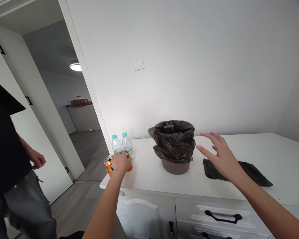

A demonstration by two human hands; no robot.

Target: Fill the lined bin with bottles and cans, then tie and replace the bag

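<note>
White cabinet top (149, 176) spans the lower frame, drawers beneath. At centre-left my left hand (120, 161) is closed on an orange can (109, 165) at the top's corner; two bottles (122, 144) stand just behind. Right of centre my right hand (220, 156) hovers open, empty, above a dark bag (254, 172), near the lined bin (174, 146). Another person (12, 159) stands at far left.

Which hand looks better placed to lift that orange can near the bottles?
The left hand, probably: it already rests on the orange can at the counter's left corner, while the right hand hovers open past the lined bin.
</note>
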